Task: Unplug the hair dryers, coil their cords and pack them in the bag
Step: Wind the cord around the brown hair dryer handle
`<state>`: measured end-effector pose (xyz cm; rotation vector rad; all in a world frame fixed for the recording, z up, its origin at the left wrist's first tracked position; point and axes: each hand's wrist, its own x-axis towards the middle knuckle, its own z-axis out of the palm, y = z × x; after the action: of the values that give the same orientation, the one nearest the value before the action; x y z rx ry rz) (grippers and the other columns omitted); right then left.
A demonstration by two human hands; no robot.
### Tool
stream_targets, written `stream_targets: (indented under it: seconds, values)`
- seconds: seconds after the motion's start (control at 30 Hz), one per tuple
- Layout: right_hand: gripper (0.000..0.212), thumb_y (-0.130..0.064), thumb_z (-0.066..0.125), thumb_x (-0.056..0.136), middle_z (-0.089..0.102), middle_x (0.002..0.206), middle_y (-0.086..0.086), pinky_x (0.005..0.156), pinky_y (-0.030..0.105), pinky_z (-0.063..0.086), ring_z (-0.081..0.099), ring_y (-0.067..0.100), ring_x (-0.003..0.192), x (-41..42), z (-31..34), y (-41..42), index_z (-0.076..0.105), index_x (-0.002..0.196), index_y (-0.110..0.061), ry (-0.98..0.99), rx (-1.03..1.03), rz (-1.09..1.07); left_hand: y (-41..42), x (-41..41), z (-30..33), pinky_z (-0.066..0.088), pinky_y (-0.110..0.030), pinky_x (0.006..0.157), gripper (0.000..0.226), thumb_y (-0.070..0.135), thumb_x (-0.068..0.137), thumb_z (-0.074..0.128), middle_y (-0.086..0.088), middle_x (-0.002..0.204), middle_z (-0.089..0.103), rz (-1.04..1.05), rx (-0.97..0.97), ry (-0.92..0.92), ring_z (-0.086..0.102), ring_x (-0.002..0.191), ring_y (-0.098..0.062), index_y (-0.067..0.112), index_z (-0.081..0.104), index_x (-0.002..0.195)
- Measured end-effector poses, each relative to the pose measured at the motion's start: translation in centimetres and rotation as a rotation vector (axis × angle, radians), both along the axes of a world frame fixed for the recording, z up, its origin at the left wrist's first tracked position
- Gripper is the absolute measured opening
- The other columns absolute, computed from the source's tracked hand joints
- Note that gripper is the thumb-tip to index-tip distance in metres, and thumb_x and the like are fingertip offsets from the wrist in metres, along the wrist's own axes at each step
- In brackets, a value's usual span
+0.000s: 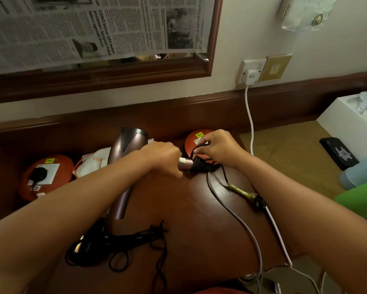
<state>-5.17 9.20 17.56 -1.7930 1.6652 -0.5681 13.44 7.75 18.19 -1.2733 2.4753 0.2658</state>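
Observation:
A mauve hair dryer lies on the brown wooden table. My left hand grips its handle, which points right. A black cord is wound in tight turns round the handle's end. My right hand pinches a loop of that cord just above the coil. The cord's free end, with a yellowish taped stretch and a black plug, lies on the table to the right. A grey cord runs from under the coil to the front edge. A white cloth bag lies behind my left forearm.
Two orange round socket reels sit at the back, the left one with a black plug in it. A black bundle with thin strings lies front left. A white charger fills the wall socket. A white box and phone are at the right.

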Motion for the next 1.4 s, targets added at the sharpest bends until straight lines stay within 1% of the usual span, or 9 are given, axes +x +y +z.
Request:
stream_targets:
  seconds: [0.27, 0.4, 0.53, 0.67, 0.77, 0.87, 0.97, 1.2, 1.4]
  values:
    - [0.02, -0.015, 0.051, 0.093, 0.068, 0.09, 0.01, 0.067, 0.032, 0.042, 0.06, 0.026, 0.084, 2.4, -0.4, 3.2, 0.068, 0.098, -0.006, 0.139, -0.121, 0.066, -1.1, 0.1, -1.0, 0.036, -0.028, 0.051, 0.029, 0.043, 0.075, 0.064, 0.002, 0.065, 0.052, 0.189, 0.085, 0.074, 0.051, 0.058, -0.016, 0.023, 0.048, 0.063]
    - [0.036, -0.006, 0.045, 0.094, 0.064, 0.105, 0.006, 0.078, 0.032, 0.047, 0.059, 0.018, 0.089, 3.8, -2.0, 5.5, 0.055, 0.129, -0.009, -0.206, -0.002, -0.055, -1.3, 0.4, -0.5, 0.033, -0.026, 0.049, 0.028, 0.046, 0.077, 0.063, 0.003, 0.07, 0.054, 0.245, 0.059, 0.058, 0.048, 0.058, -0.011, 0.023, 0.051, 0.067]
    - [0.049, 0.003, 0.04, 0.094, 0.061, 0.087, -0.001, 0.078, 0.028, 0.048, 0.058, 0.009, 0.07, 5.2, -3.3, 7.6, 0.041, 0.138, -0.019, -0.673, 0.197, -0.151, -1.4, 0.9, -0.6, 0.034, -0.026, 0.049, 0.026, 0.046, 0.079, 0.063, 0.003, 0.07, 0.054, 0.257, 0.075, 0.079, 0.049, 0.059, -0.01, 0.023, 0.053, 0.07]
    - [0.034, -0.003, 0.046, 0.097, 0.062, 0.084, 0.005, 0.08, 0.029, 0.05, 0.061, 0.015, 0.07, 5.1, -4.6, 8.9, 0.045, 0.128, -0.018, -0.809, 0.25, -0.155, -1.1, 1.4, -0.9, 0.039, -0.029, 0.053, 0.028, 0.046, 0.076, 0.065, 0.0, 0.069, 0.057, 0.242, 0.079, 0.102, 0.052, 0.059, -0.014, 0.021, 0.055, 0.068]
    - [0.013, -0.017, 0.047, 0.1, 0.059, 0.072, 0.006, 0.059, 0.029, 0.05, 0.057, 0.012, 0.056, 4.9, -5.2, 9.3, 0.059, 0.098, -0.012, -0.713, 0.292, -0.123, -1.1, 1.7, -0.8, 0.04, -0.029, 0.053, 0.03, 0.046, 0.074, 0.065, -0.002, 0.068, 0.058, 0.278, 0.083, 0.164, 0.055, 0.059, -0.017, 0.017, 0.057, 0.069]
    - [0.044, -0.039, 0.043, 0.099, 0.04, 0.053, 0.006, 0.043, 0.024, 0.031, 0.035, 0.011, 0.038, 4.5, -6.7, 9.8, 0.058, 0.072, -0.009, -0.698, 0.416, -0.135, -1.4, 1.7, 0.2, 0.044, -0.03, 0.055, 0.031, 0.048, 0.071, 0.064, -0.002, 0.07, 0.061, 0.309, 0.063, 0.227, 0.059, 0.063, -0.02, 0.017, 0.062, 0.074]
    - [0.048, -0.049, 0.043, 0.096, 0.024, 0.051, -0.001, 0.043, 0.019, 0.017, 0.019, 0.008, 0.041, 3.5, -7.9, 9.9, 0.054, 0.069, -0.011, -0.786, 0.498, -0.136, -1.3, 1.4, 1.1, 0.043, -0.031, 0.054, 0.027, 0.047, 0.071, 0.066, 0.0, 0.067, 0.061, 0.235, 0.061, 0.209, 0.06, 0.062, -0.019, 0.021, 0.061, 0.072]
    - [0.032, -0.032, 0.045, 0.099, 0.034, 0.057, 0.0, 0.046, 0.023, 0.026, 0.027, 0.011, 0.048, 2.8, -7.7, 7.7, 0.055, 0.078, -0.009, -0.904, 0.518, -0.153, -0.7, 0.9, 2.5, 0.042, -0.03, 0.052, 0.025, 0.045, 0.071, 0.067, 0.002, 0.064, 0.061, 0.16, 0.072, 0.228, 0.057, 0.058, -0.016, 0.021, 0.062, 0.071]
    - [0.016, -0.007, 0.052, 0.095, 0.05, 0.049, -0.011, 0.046, 0.024, 0.032, 0.042, 0.003, 0.043, 1.6, -5.4, 4.3, 0.056, 0.08, -0.012, -0.651, 0.363, -0.121, 0.1, 0.6, 3.2, 0.04, -0.028, 0.053, 0.024, 0.043, 0.073, 0.068, 0.0, 0.066, 0.061, 0.084, 0.109, 0.191, 0.055, 0.059, -0.015, 0.02, 0.063, 0.073]
